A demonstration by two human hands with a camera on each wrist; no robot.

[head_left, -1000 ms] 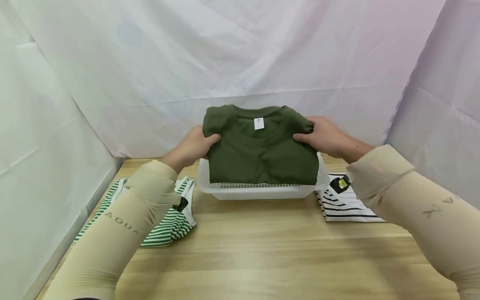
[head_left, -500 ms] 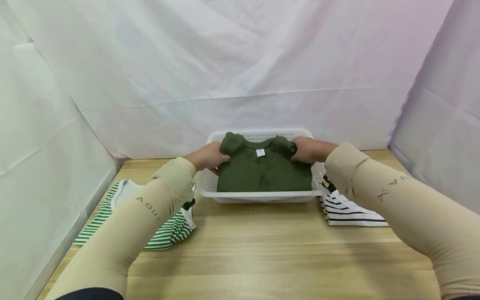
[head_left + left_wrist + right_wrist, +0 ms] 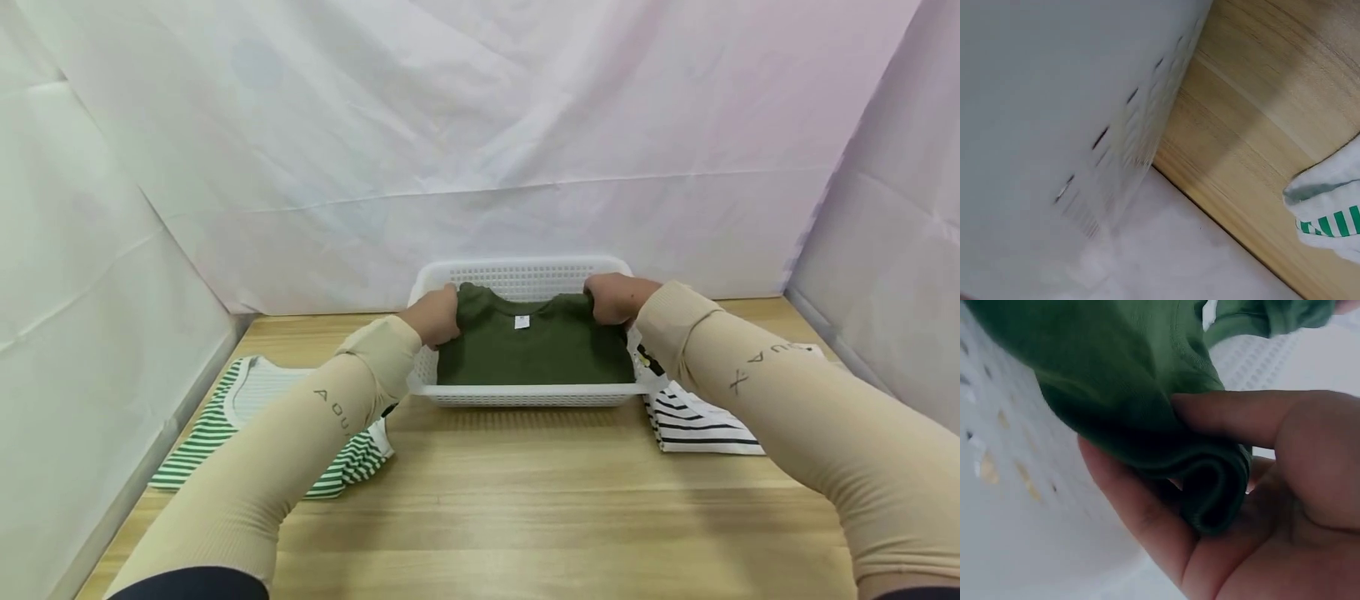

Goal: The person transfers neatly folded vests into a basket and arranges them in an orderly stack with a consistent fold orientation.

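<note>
A folded dark green T-shirt [image 3: 534, 354] with a white neck label lies inside a white plastic basket [image 3: 525, 390], its collar toward the back. My left hand [image 3: 437, 317] grips the shirt's left shoulder, fingers curled; the left wrist view shows the basket's outer wall [image 3: 1110, 137] but not the grip. At the other shoulder, my right hand [image 3: 617, 297] pinches the folded cloth. In the right wrist view its thumb [image 3: 1235, 417] presses on top of the green fabric [image 3: 1116, 375], with fingers underneath, close to the basket's holed wall.
To the left on the wooden table [image 3: 510, 500] lies a green-and-white striped garment [image 3: 202, 446], partly behind my left sleeve. A folded white garment with dark stripes [image 3: 697, 425] sits right of the basket, partly under my right arm. White curtains [image 3: 480, 125] enclose the back and sides.
Both hands have lowered the green T-shirt from above the basket down into it. The shirt has gone from tilted up to lying flatter. The striped garments have stayed in place.
</note>
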